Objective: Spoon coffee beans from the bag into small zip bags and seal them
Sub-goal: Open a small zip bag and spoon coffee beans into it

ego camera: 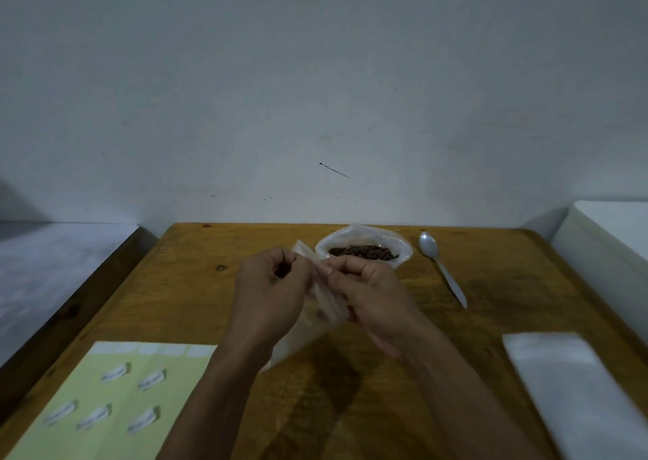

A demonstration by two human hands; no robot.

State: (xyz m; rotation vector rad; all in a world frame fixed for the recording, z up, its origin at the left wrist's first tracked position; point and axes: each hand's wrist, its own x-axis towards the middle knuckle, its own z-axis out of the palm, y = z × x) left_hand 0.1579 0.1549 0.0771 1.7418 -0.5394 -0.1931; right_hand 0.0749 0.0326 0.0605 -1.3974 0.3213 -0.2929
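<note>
The wooden tabletop (pixel 196 305) runs back to a pale wall, and its far edge sits just behind the open bag of coffee beans (pixel 364 247), which stands at the back, a little right of centre. A metal spoon (pixel 442 268) lies flat to the right of that bag, apart from it, bowl toward the wall and handle angled toward the near right. Between the spoon and the right edge there is bare wood. At the near right a stack of clear zip bags (pixel 575 386) lies close along the tabletop's right edge. At the near left a pale yellow-green sheet (pixel 115 403) carrying small white labels covers that corner. The left edge drops to a dark strip, with a light surface beyond it. A stretch of open wood lies at the back left.

Both forearms reach in from the near edge and meet over the middle. The left hand (pixel 271 284) and right hand (pixel 368 287) are raised close together, fingers curled, each pinching the top of one small zip bag (pixel 315 312) that hangs down between them, just in front of the bean bag. The zip bag looks thin and clear; whether its mouth is open I cannot tell.
</note>
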